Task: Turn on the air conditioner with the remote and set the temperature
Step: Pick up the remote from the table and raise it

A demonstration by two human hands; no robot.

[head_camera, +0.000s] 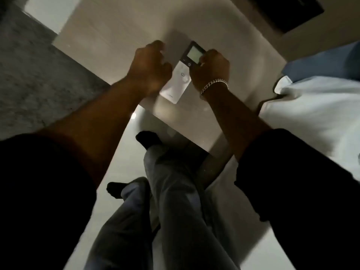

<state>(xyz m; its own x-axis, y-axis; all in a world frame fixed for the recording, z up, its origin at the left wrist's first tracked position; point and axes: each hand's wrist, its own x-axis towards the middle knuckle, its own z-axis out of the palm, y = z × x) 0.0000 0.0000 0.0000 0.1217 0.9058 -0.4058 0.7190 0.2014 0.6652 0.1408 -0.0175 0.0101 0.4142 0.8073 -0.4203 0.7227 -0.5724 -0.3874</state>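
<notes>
A white remote (pixel 180 78) with a dark top and a small pale screen lies flat on a beige table (pixel 116 32). My right hand (pixel 211 69), with a metal chain bracelet at the wrist, grips the remote's right edge beside the screen. My left hand (pixel 150 67) hovers over the remote's left side with its fingers curled; it looks blurred, and whether it touches the remote is unclear. No air conditioner is in view.
A dark flat object (pixel 288 10) sits at the table's far right corner. White and blue bedding (pixel 315 90) lies at the right. A grey carpet (pixel 29 75) covers the floor at the left. My legs in grey trousers and dark socks (pixel 171 182) stand below the table's near corner.
</notes>
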